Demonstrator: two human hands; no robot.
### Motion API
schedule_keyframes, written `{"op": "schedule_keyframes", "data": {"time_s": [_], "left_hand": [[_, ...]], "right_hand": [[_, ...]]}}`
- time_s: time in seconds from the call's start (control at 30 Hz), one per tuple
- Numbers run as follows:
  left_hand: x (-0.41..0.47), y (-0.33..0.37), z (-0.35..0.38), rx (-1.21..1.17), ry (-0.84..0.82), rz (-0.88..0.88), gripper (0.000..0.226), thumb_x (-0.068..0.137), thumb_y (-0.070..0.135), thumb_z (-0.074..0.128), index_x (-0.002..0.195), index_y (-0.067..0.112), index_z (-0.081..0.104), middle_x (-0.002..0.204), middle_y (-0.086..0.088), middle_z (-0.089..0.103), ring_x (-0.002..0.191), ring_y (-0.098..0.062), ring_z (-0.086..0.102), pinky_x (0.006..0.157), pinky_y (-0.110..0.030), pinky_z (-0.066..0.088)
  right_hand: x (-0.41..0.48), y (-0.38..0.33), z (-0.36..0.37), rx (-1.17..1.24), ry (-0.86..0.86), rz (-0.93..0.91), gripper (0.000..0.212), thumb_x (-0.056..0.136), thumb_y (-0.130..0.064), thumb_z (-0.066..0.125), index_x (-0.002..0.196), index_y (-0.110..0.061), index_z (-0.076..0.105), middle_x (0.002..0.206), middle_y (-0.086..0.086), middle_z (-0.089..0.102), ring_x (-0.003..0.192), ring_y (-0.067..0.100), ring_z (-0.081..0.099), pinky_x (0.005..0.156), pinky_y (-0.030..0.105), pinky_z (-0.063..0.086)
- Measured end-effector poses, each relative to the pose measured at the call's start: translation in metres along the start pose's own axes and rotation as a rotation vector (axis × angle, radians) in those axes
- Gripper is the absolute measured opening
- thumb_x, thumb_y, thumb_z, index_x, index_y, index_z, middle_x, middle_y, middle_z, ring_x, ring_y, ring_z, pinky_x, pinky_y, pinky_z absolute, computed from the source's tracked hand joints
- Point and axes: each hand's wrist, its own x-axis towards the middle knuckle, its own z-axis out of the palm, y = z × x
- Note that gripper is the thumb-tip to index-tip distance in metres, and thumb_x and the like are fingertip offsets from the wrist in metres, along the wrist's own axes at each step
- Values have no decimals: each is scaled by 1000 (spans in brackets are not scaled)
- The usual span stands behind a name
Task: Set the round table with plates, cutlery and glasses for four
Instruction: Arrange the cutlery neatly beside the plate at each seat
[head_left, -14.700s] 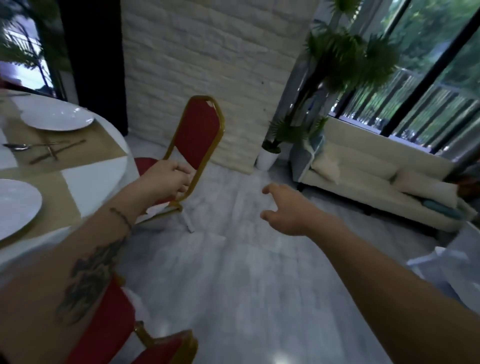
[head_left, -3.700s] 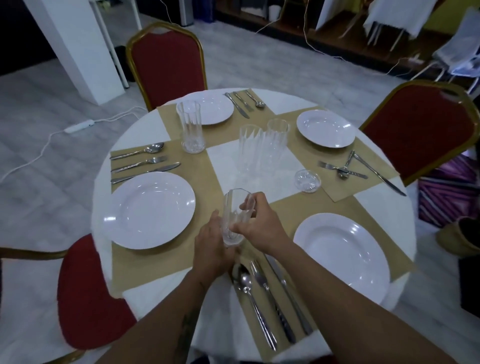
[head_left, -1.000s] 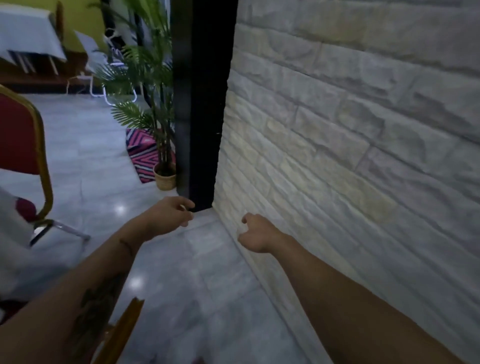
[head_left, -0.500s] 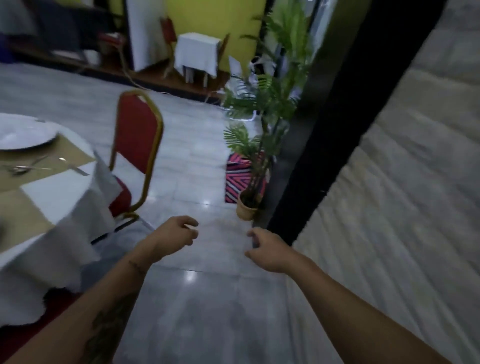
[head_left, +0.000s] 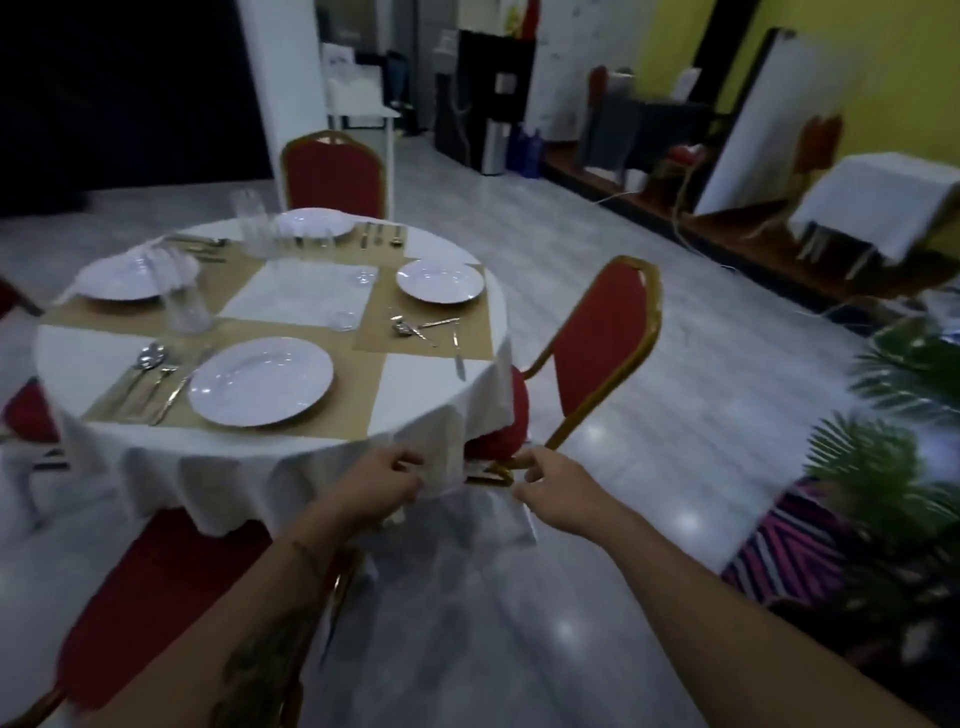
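White tablecloth hem (head_left: 234, 488) of the round table (head_left: 431, 395) hangs at the curled left hand (head_left: 382, 486), nearer than the curled right hand (head_left: 553, 493), though whether either pinches cloth I cannot tell, with plates (head_left: 260, 382), cutlery (head_left: 150, 379) and glasses (head_left: 187, 309) on the tabletop beyond.

White tablecloth (head_left: 171, 470), tan placemats (head_left: 343, 415), white plates (head_left: 260, 381), red gold-framed chair (head_left: 602, 343), yellow wall (head_left: 904, 78)

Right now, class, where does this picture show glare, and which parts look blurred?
Head view: glare shows as bright spots on the glossy grey tiled floor; head view: the green palm plant at right and the clear drinking glass are motion-smeared; head view: the nearest round white plate is fairly sharp.
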Motion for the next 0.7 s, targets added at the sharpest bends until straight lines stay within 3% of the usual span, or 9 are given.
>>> {"op": "schedule_keyframes", "data": {"time_s": [0.07, 0.13, 0.23, 0.33, 0.47, 0.57, 0.7], "left_hand": [[4, -4, -9, -69, 96, -95, 30, 91, 11, 59, 121, 15, 60, 103, -12, 67, 87, -23, 66, 60, -27, 51], [17, -12, -18, -142, 195, -150, 32, 91, 11, 60, 123, 14, 61, 102, -9, 66, 86, -18, 65, 58, -21, 45], [44, -16, -33, -172, 270, -190, 32, 90, 14, 62, 122, 15, 61, 99, -3, 66, 83, -13, 65, 57, -18, 44], [88, -17, -49, -203, 309, -230, 31, 88, 15, 61, 119, 19, 62, 97, -4, 69, 84, -15, 68, 65, -24, 47], [154, -6, -73, -220, 302, -250, 33, 86, 12, 60, 119, 16, 62, 94, -7, 70, 89, -22, 69, 67, -27, 49], [204, 8, -88, -218, 301, -265, 32, 86, 9, 59, 118, 15, 62, 96, -9, 68, 89, -22, 67, 67, -26, 50], [263, 23, -96, -241, 324, -289, 28, 89, 6, 57, 116, 10, 62, 95, -10, 67, 77, -18, 63, 64, -23, 48]], "right_hand": [[36, -9, 0, -7, -71, -70, 41, 94, -24, 59, 134, -19, 52, 113, 0, 60, 95, 14, 59, 70, 24, 49], [69, -18, 5, -24, -156, -119, 42, 94, -23, 60, 135, -19, 51, 110, 3, 63, 91, 15, 60, 65, 25, 49], [118, -31, 11, -28, -243, -152, 40, 93, -21, 57, 131, -19, 49, 105, 11, 65, 89, 23, 64, 73, 37, 56], [177, -41, 13, -15, -308, -171, 43, 94, -20, 55, 136, -18, 45, 102, 11, 62, 82, 23, 62, 74, 39, 56], [254, -58, 3, -1, -296, -147, 40, 97, -20, 55, 136, -17, 44, 103, 11, 63, 80, 17, 60, 74, 35, 54], [310, -72, -14, -15, -248, -113, 45, 93, -23, 60, 136, -17, 49, 109, 4, 61, 93, 16, 60, 76, 28, 47], [378, -79, -26, -79, -244, -98, 44, 90, -17, 55, 134, -15, 51, 106, 2, 61, 90, 15, 59, 70, 25, 46]]}}
